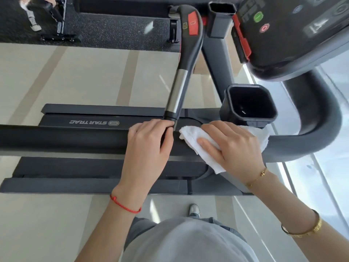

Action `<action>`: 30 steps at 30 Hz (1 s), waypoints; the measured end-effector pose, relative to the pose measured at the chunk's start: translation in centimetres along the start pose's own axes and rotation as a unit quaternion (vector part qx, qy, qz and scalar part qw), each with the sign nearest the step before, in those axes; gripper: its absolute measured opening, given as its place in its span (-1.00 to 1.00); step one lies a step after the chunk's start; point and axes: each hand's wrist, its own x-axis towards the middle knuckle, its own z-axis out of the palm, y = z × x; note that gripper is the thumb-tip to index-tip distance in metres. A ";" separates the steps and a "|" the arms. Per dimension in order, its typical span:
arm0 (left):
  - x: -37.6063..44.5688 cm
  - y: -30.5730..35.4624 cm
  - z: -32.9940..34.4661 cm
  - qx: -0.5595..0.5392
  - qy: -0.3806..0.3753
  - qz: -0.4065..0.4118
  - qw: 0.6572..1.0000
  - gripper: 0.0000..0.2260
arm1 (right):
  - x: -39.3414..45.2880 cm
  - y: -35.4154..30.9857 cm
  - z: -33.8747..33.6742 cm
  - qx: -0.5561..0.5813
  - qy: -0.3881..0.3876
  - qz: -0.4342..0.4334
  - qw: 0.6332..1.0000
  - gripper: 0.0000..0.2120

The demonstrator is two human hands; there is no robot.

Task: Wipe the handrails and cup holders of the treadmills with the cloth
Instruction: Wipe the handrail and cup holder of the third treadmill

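Observation:
A thick black handrail (62, 138) runs across the view and curves up to the right. My left hand (146, 146) grips it just left of where the silver-and-black inner grip bar (179, 91) joins. My right hand (231, 148) holds a white cloth (190, 138) wrapped over the rail right beside the left hand. A square black cup holder (249, 104) sits directly beyond my right hand, and a second cup holder (221, 17) stands farther back near the console.
The console (294, 31) with green and red buttons hangs at the upper right. The treadmill deck (94, 167) lies below the rail. Beyond it is pale floor, then black rubber matting with other equipment at the top left. A window wall runs along the right.

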 end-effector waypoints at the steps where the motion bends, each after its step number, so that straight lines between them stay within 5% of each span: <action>1: 0.1 1.1 0.6 -0.003 0.000 -0.002 1.000 -0.81 | -0.4 1.0 -0.3 0.014 -0.007 -0.004 1.000 -0.67; 7: 1.0 6.2 3.9 0.000 0.005 -0.008 1.000 -0.80 | -1.4 6.7 -3.4 0.131 -0.029 0.000 0.991 -0.60; 14: 4.3 9.3 7.1 -0.002 -0.025 -0.036 0.999 -0.74 | 4.3 14.1 -4.3 0.143 0.014 0.047 0.988 -0.59; 22: 8.3 10.2 9.4 0.037 -0.128 -0.074 0.988 -0.63 | 8.6 17.2 3.0 0.076 -0.214 -0.021 0.974 -0.43; 30: 9.8 9.5 10.7 0.023 -0.162 -0.087 0.983 -0.65 | 7.5 18.6 2.5 0.050 -0.250 0.001 0.967 -0.65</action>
